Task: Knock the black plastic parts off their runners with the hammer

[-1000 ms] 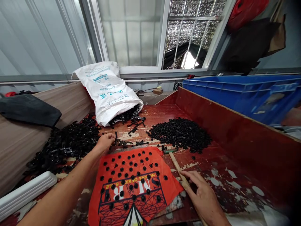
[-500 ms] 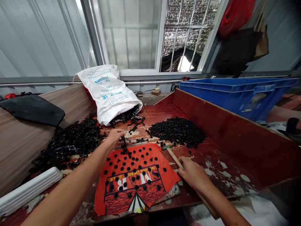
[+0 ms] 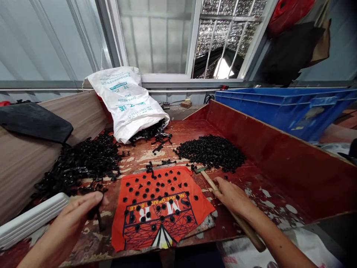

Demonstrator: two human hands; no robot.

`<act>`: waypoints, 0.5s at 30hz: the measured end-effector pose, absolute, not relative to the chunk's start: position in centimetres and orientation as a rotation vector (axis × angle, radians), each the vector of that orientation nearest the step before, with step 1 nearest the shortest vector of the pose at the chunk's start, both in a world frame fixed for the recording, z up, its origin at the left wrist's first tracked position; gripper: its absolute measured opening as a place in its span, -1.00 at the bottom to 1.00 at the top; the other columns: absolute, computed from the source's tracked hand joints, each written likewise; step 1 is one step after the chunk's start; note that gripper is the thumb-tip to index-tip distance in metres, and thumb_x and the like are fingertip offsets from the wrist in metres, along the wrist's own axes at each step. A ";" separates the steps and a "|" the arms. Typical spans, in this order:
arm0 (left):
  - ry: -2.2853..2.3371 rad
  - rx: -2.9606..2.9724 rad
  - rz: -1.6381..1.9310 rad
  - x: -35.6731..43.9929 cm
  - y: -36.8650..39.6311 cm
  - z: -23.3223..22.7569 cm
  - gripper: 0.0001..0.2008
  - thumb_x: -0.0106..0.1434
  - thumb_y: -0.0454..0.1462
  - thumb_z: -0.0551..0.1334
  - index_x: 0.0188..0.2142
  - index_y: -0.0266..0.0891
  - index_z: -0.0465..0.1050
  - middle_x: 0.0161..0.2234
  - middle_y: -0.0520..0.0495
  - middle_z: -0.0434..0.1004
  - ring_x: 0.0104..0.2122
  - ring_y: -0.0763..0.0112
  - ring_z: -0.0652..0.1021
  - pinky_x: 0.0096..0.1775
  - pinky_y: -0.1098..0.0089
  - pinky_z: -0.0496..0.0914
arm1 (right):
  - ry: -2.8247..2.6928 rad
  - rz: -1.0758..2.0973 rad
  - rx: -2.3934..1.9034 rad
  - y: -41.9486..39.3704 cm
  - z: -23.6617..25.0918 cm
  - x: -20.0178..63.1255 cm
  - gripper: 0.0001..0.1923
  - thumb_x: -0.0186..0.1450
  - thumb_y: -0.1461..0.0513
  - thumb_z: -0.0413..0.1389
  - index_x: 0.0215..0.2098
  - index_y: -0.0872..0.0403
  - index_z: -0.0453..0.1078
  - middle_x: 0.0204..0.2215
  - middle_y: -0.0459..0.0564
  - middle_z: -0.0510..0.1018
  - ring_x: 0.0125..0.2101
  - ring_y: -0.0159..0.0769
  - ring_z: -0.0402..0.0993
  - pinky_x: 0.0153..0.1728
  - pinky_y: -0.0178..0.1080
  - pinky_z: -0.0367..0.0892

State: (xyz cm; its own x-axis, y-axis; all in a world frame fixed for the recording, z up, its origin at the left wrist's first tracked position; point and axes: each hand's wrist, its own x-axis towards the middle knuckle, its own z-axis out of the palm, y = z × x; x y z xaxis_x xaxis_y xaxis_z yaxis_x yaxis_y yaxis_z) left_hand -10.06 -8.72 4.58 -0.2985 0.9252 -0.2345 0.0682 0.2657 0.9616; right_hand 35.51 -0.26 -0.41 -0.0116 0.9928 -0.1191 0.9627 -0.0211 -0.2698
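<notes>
My left hand [image 3: 79,210] is at the front left, its fingers pinching a dark plastic sprue piece [image 3: 99,219] that hangs downward. My right hand [image 3: 231,194] is wrapped round the wooden handle of a hammer [image 3: 208,180], whose greenish head rests on the table by the upper right corner of an orange printed cloth [image 3: 118,223]. Several small black plastic parts [image 3: 153,227] are spread over the cloth. One black sprue [image 3: 150,169] lies at the cloth's top edge, another [image 3: 166,162] just beyond it.
A heap of tangled black sprues [image 3: 92,158] lies left; a pile of small black parts [image 3: 212,150] lies right. A white sack [image 3: 131,100] spills black pieces behind. Red side board [image 3: 267,160], blue crate [image 3: 279,108] and white plastic block [image 3: 33,219] border the red table [image 3: 189,128].
My left hand has moved from the cloth's top edge down and left, off the cloth, holding a dark sprue piece. The right hand still grips the hammer. The view has shifted slightly.
</notes>
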 end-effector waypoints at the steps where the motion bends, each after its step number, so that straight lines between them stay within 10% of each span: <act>1: 1.674 0.958 1.158 -10.4 -9.6 3.8 -0.66 -0.01 0.06 0.38 -0.43 -0.14 0.61 -0.38 -0.07 0.66 -0.29 0.14 0.60 -0.32 0.33 0.52 | -2.112 0.425 -2.139 0.1 -0.7 35.7 -0.88 0.28 0.26 0.07 -0.19 0.03 0.35 -0.33 0.06 0.59 -0.32 -0.10 0.53 -0.43 -0.26 0.06; 7: 1.921 1.483 0.914 -11.1 -11.6 0.8 -0.70 0.08 0.06 0.30 -0.47 -0.08 0.58 -0.33 -0.04 0.67 -0.22 0.08 0.58 -0.22 0.33 0.45 | -2.071 0.461 -2.153 0.4 -1.8 37.5 -0.93 0.27 0.23 0.00 -0.27 0.00 0.29 -0.44 -0.04 0.55 -0.43 -0.17 0.49 -0.46 -0.27 0.11; 15: 1.841 1.335 0.863 -6.9 -13.6 0.7 -0.72 0.16 0.02 0.25 -0.48 -0.10 0.41 -0.59 0.07 0.40 -0.54 0.32 0.42 -0.50 0.44 0.31 | -1.709 0.655 -1.945 -5.1 -0.7 38.8 -0.52 0.31 0.01 -0.02 0.13 0.00 0.27 -0.29 0.07 0.58 -0.44 -0.12 0.50 -0.41 -0.16 0.38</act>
